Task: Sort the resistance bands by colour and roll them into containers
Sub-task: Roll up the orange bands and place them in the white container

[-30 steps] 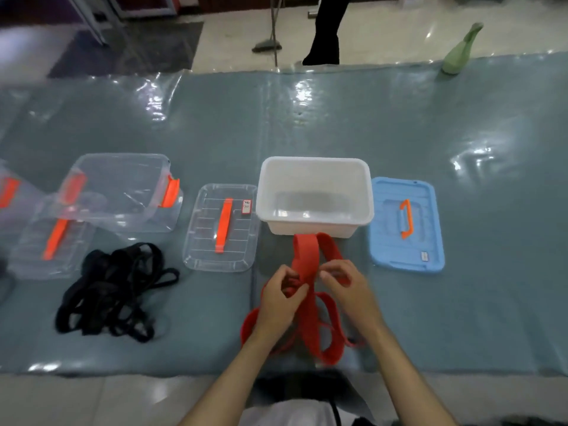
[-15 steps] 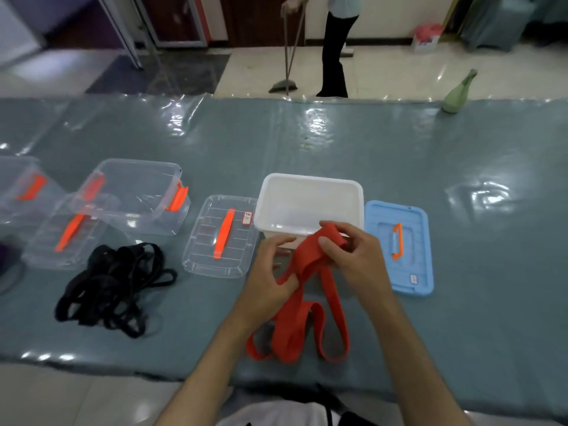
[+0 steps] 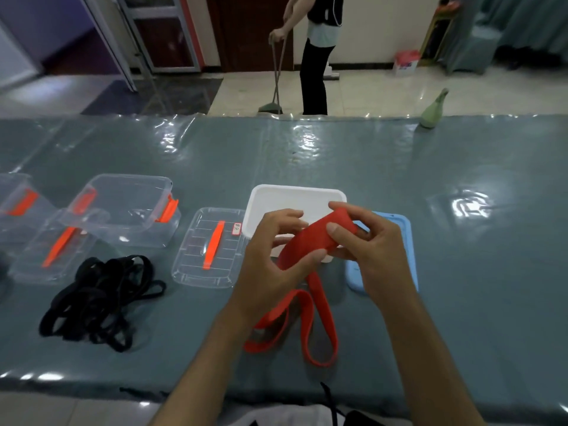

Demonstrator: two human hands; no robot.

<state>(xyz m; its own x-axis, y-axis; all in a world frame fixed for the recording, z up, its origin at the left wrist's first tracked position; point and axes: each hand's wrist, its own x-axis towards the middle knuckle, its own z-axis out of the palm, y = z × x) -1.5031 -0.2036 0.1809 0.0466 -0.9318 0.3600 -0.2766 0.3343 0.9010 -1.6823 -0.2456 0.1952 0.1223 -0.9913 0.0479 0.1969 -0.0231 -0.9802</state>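
A red resistance band (image 3: 310, 241) is held up above a teal plastic-covered table (image 3: 338, 155) by two bare hands. The band's upper fold is pinched by the right hand (image 3: 373, 247), with the thumb across the front of it and the fingers curled behind. Just to the left of that pinch, the band is gripped lower down by the left hand (image 3: 270, 256), thumb pressed against the strap. Below the grip, the rest of the band hangs in loose loops that trail onto the table toward the viewer.

Directly behind the grip, an open white container (image 3: 276, 196) is seen, with no band visible inside it. To the right of the grip lies a blue lid (image 3: 405, 229), partly hidden by the right hand.

To the left of the grip lies a clear lid with an orange handle (image 3: 209, 249). Farther left and lower, a tangled pile of black resistance bands (image 3: 98, 299) is left unrolled on the table, with clear tubs with orange latches (image 3: 129, 207) behind it, apparently empty.

Rolling of the red band is judged to be barely started; no band has yet been stored, and the black pile remains untouched.
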